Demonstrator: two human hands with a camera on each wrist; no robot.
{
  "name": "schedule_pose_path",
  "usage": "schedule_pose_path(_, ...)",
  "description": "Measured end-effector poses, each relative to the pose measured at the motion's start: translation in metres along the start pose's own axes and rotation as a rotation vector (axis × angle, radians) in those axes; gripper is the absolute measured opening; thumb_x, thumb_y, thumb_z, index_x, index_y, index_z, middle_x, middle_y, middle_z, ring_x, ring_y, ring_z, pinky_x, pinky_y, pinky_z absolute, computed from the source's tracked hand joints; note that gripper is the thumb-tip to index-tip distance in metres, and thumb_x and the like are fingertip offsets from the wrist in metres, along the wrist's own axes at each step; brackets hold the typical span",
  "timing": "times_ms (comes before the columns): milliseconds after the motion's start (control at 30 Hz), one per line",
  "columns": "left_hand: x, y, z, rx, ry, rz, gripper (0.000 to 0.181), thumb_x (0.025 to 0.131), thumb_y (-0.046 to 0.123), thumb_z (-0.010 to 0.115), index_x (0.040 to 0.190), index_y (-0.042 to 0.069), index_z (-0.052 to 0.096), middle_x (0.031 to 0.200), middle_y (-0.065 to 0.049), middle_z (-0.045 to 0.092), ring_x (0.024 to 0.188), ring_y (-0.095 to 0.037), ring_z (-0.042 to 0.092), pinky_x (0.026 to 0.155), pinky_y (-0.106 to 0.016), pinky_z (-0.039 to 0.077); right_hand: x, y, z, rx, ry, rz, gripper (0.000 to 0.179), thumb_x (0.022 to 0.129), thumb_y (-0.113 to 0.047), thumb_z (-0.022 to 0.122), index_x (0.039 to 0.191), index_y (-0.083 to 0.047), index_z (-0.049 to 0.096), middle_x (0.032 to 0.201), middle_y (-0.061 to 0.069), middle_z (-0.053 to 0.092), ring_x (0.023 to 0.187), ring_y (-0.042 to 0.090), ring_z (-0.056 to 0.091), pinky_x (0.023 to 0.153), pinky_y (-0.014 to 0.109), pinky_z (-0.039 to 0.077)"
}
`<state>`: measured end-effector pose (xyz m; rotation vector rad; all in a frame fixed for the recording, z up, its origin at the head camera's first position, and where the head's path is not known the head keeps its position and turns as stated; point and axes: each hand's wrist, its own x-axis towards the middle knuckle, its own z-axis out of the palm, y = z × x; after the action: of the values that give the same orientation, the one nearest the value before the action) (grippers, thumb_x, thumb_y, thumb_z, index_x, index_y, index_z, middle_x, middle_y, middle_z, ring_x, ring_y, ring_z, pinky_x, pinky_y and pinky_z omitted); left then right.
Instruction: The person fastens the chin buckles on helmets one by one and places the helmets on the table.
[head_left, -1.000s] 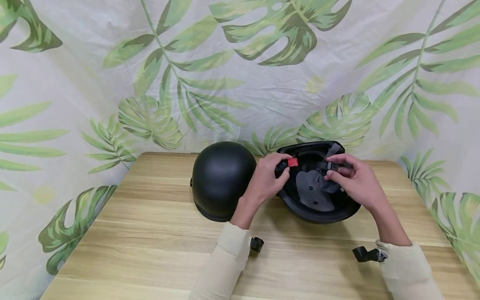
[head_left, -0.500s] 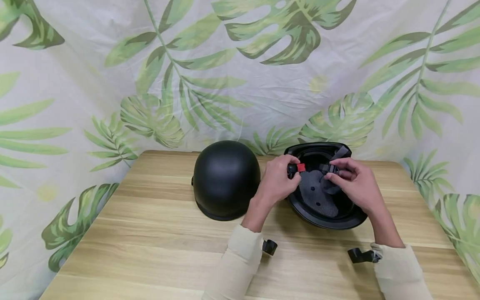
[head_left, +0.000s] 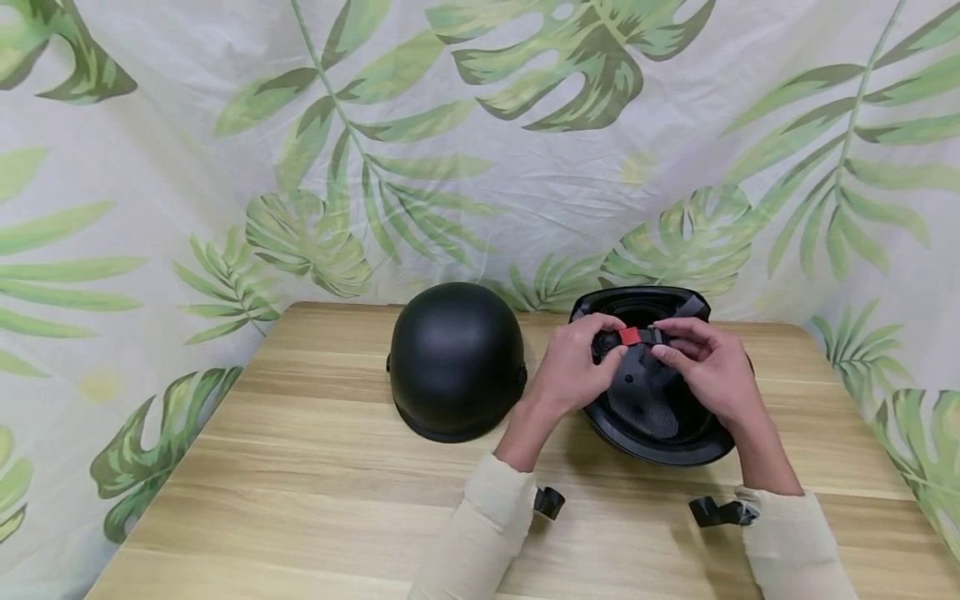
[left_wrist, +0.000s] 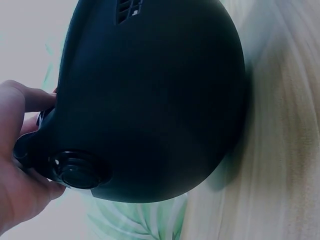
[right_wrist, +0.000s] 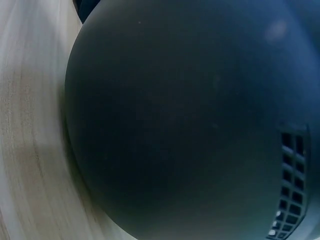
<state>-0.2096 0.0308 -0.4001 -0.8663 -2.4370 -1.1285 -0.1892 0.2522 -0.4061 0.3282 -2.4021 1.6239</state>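
A black helmet point(head_left: 660, 450) lies upturned on the table, its padded inside facing up. Over its opening, my left hand point(head_left: 573, 367) pinches the black buckle half with a red tab point(head_left: 628, 336). Facing it, my right hand point(head_left: 705, 358) pinches the other black buckle half point(head_left: 657, 336) on the chin strap. The two halves meet end to end in the head view. In the left wrist view, my left hand point(left_wrist: 22, 160) shows at the rim of the helmet point(left_wrist: 150, 100). The helmet shell point(right_wrist: 175, 115) fills most of the right wrist view, and the right hand is hidden there.
A second black helmet point(head_left: 457, 358) sits dome up on the wooden table point(head_left: 315, 483), just left of my left hand. A leaf-print cloth point(head_left: 540, 192) hangs behind the table's back edge. Black wrist mounts point(head_left: 720, 512) stick out from both sleeves.
My left hand has moved right with the red-tabbed buckle half, closing the gap to the half in my right hand. The upturned helmet now shows slightly farther right.
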Motion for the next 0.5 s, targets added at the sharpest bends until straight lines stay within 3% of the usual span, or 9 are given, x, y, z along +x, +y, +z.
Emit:
schedule_pose_path(300, -0.0003, -0.0032, 0.0027, -0.054, -0.016, 0.005, 0.028, 0.103, 0.019, 0.074, 0.127, 0.005, 0.072, 0.122, -0.008, 0.077, 0.111, -0.021, 0.074, 0.095, -0.027, 0.059, 0.0000, 0.0012, 0.0012, 0.006, -0.011, -0.020, 0.037, 0.102, -0.006, 0.073, 0.135, 0.009, 0.067, 0.117, -0.026, 0.069, 0.101, -0.008, 0.073, 0.082, 0.011, 0.058)
schedule_pose_path(500, -0.0005, -0.0053, 0.0052, -0.043, -0.004, 0.004, 0.028, 0.102, 0.021, 0.077, 0.125, 0.006, 0.073, 0.119, -0.007, 0.077, 0.109, -0.021, 0.073, 0.094, -0.029, 0.059, -0.0004, 0.0011, 0.0001, 0.000, -0.021, -0.010, 0.039, 0.105, -0.006, 0.069, 0.141, 0.008, 0.065, 0.113, -0.029, 0.070, 0.100, -0.008, 0.073, 0.084, 0.010, 0.058)
